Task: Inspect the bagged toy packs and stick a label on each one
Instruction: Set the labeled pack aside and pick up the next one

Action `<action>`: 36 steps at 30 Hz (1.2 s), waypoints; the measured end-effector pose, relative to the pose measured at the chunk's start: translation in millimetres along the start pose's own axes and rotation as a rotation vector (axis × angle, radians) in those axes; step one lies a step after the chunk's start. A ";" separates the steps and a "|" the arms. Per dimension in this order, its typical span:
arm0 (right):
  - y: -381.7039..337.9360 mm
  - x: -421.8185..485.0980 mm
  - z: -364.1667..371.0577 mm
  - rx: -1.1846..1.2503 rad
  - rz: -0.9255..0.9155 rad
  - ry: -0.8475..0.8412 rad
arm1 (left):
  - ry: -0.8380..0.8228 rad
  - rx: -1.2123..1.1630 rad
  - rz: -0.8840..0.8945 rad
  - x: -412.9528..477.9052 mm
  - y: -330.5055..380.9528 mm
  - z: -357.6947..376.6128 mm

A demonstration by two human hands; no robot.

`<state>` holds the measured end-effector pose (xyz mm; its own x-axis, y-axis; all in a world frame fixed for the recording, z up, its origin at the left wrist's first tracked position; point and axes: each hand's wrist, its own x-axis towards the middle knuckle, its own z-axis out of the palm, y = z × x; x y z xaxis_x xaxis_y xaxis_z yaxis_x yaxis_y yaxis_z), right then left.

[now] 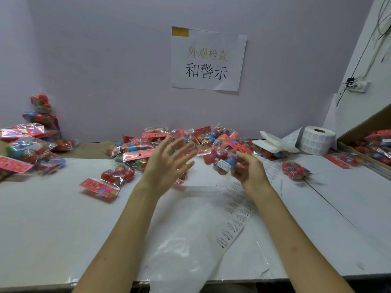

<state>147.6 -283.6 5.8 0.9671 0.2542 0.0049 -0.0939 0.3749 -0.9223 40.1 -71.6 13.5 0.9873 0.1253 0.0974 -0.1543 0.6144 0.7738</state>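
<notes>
Right hand (249, 172) raised above the white table (63, 229), fingers curled round a bagged toy pack (227, 154) bearing a white label (223, 165); left hand (167, 166) beside it, fingers spread, holding nothing; label strip (234, 220) lying below.

A clear toy pack (224, 159) of red and blue balls, pink-carded and bearing a white label (223, 165), is held tilted in the right hand (250, 171). More packs (146, 149) are heaped along the bench's far edge; a label strip (233, 223) is laid mid-bench.
</notes>
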 end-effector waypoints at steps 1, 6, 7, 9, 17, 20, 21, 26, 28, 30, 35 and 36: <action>-0.4 -2.1 1.1 -0.002 -0.004 -0.053 | -0.018 0.161 -0.034 0.1 -4.4 3.5; 2.3 -7.2 5.9 -0.125 -0.001 -0.287 | 0.014 0.346 -0.095 3.0 -23.1 20.5; 3.9 -8.3 7.2 -0.158 0.006 -0.310 | 0.062 0.350 -0.075 4.7 -24.7 20.1; 6.9 -9.0 8.7 -0.191 0.011 -0.325 | 0.125 0.344 -0.051 7.4 -26.5 15.9; 8.4 -7.1 6.4 -0.356 -0.033 -0.244 | 0.193 0.464 -0.069 3.3 -27.5 20.4; 6.2 -5.9 6.1 -0.371 -0.025 -0.235 | 0.215 0.577 -0.073 4.5 -29.0 18.7; 4.9 -4.8 4.7 -0.350 -0.023 -0.223 | 0.214 0.609 -0.076 5.3 -29.7 18.4; -1.9 -0.3 -8.3 -0.345 -0.012 -0.215 | 0.151 0.752 -0.070 8.0 -37.7 21.8; -7.3 -1.5 -13.4 -0.401 -0.012 -0.236 | 0.133 0.787 -0.046 10.0 -40.2 21.0; -15.0 -2.6 -20.4 -0.438 0.000 -0.268 | 0.140 0.723 -0.036 13.2 -40.2 17.6; -57.2 17.7 -46.1 -0.082 -0.191 0.016 | 0.187 0.612 0.007 18.4 -38.9 4.6; -70.5 23.8 -56.9 0.125 -0.263 0.192 | 0.186 0.605 0.008 18.3 -39.1 4.0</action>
<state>190.7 -354.8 49.0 0.9877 -0.0332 0.1526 0.1478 0.5146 -0.8446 64.4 -96.4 -12.4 0.9548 0.2951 0.0361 -0.0594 0.0707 0.9957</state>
